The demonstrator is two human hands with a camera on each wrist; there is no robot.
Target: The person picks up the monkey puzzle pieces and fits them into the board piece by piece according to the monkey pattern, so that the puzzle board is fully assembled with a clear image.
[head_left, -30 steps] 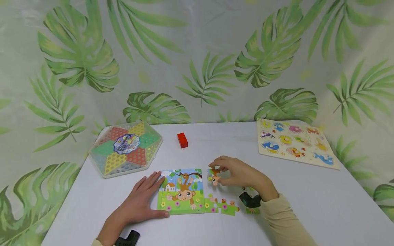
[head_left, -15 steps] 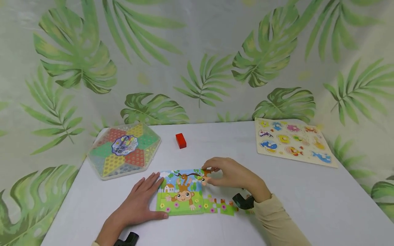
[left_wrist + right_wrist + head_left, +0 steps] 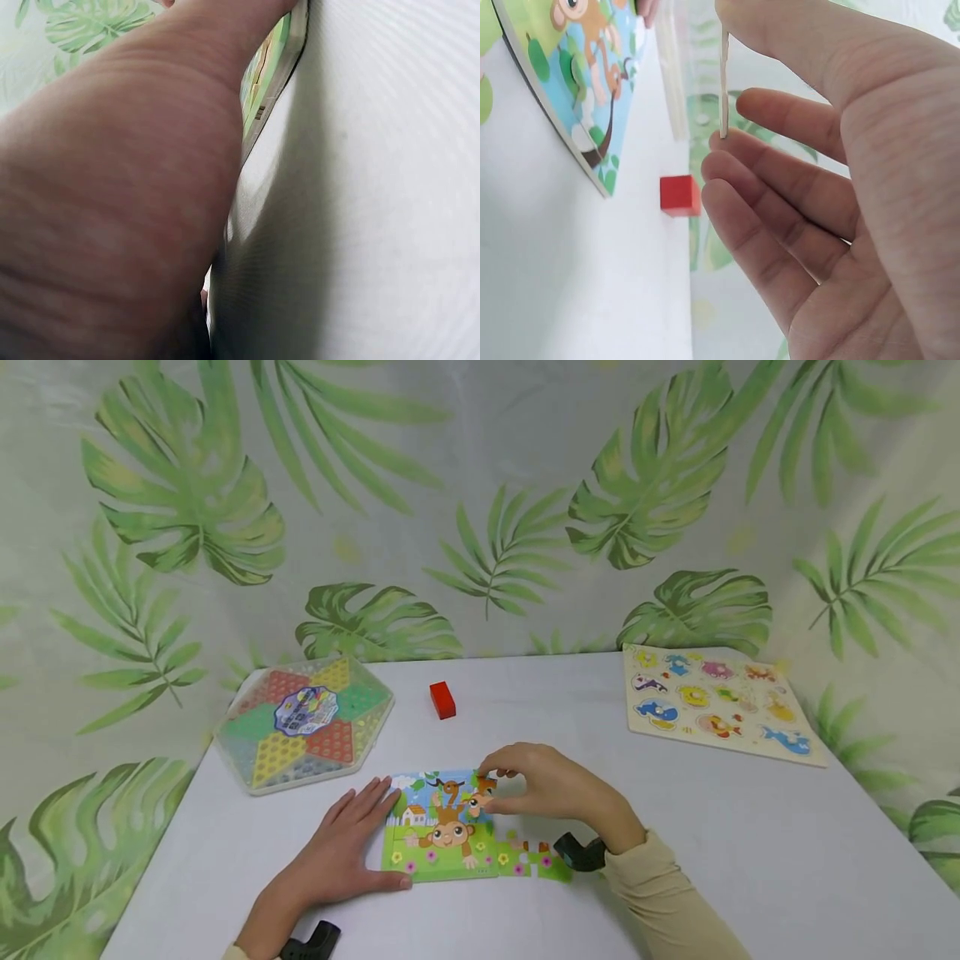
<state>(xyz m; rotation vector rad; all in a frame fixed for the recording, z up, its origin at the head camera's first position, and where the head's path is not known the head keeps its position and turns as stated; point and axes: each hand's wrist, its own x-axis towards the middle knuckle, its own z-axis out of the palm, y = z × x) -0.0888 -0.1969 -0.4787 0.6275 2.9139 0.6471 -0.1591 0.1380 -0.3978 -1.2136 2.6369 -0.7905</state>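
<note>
A monkey picture puzzle board lies on the white table in front of me. My left hand rests at its left side with fingers spread; the thumb touches the near left corner. Between thumb and fingertips, my right hand pinches a puzzle piece with brown monkey parts, over the board's upper right. In the right wrist view that thin puzzle piece is seen edge-on, apart from the board. Several loose puzzle pieces lie beside the board's lower right. The forearm hides most of the left wrist view.
A hexagonal Chinese checkers board lies at the back left. A red block sits at the back middle. At the back right is a wooden sea-animal puzzle board. A leaf-print cloth hangs behind the table.
My right hand has carried the pinched puzzle piece leftward, from beside the board to over its upper right part. The left hand has stayed in place.
</note>
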